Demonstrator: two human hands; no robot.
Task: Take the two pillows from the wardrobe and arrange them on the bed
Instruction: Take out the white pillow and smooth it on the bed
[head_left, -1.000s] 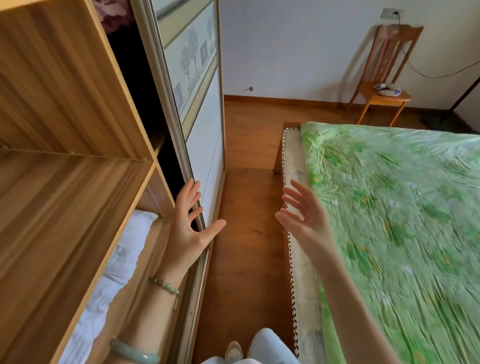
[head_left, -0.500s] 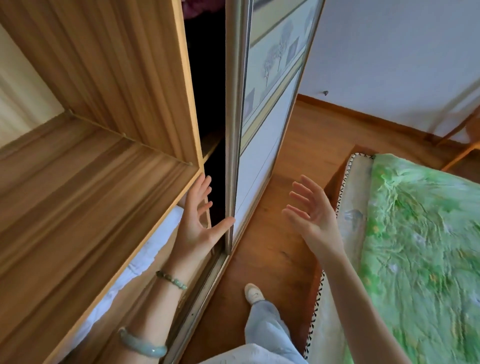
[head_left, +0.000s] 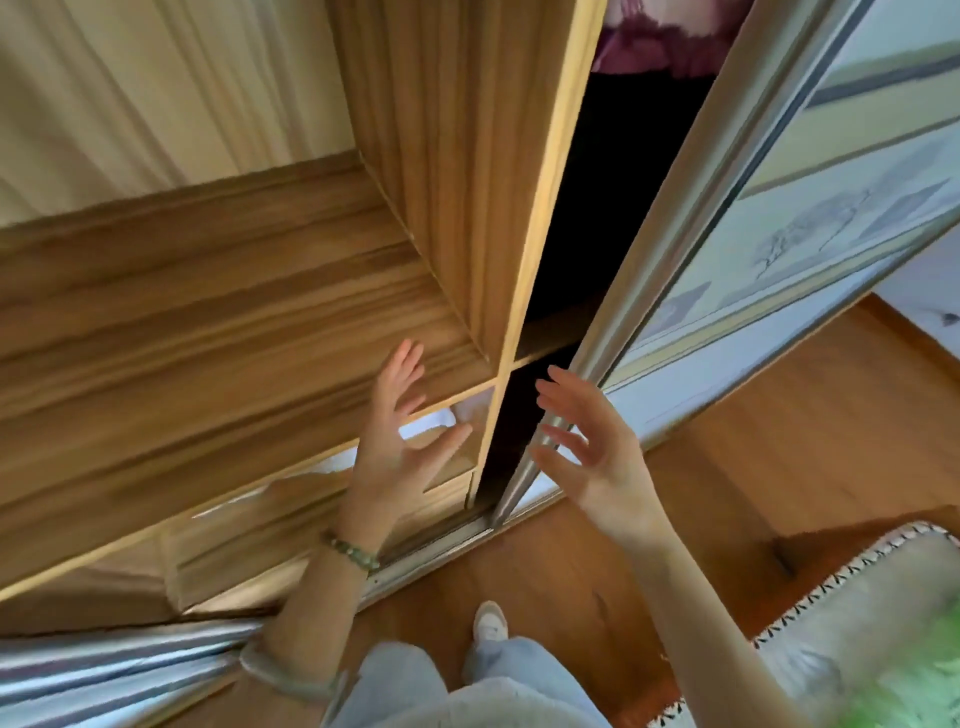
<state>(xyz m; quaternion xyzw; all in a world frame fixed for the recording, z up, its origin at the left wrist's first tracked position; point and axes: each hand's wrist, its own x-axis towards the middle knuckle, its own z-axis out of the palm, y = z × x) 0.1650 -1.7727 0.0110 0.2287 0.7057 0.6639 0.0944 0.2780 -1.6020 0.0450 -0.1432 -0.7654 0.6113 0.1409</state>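
I log both hands raised in front of the wardrobe (head_left: 260, 322), empty, fingers spread wide. The left hand (head_left: 397, 447) sits palm-forward just at the front edge of the wood-grain shelf (head_left: 218, 353); a beaded green bracelet (head_left: 353, 553) circles its wrist and a smooth pale bangle (head_left: 291, 680) sits lower on the forearm. The right hand (head_left: 592, 452) hovers to the right of the wardrobe's vertical divider (head_left: 540, 171), in front of the dark gap and close to the brushed-metal edge of the sliding door (head_left: 670, 218); I cannot tell whether it touches the frame. The wardrobe panels are warm brown laminate with streaked grain and a lighter edge band. Beneath the shelf, between the left thumb and fingers, I see a patch of white fabric (head_left: 441, 415), soft and creased, likely one pillow; the frame is blurred there and I cannot confirm a second. The door panel right of the wardrobe carries a pale printed tree motif. A purple cloth (head_left: 660, 36) shows at the top of the dark compartment. Below the wardrobe: glossy orange-brown wood floor (head_left: 769, 457), a metal door track (head_left: 436, 545), one pale shoe (head_left: 491, 621), light trousers. Far right of the wardrobe, the bed (head_left: 852, 613) corner, with patterned piping and green crinkled sheet.
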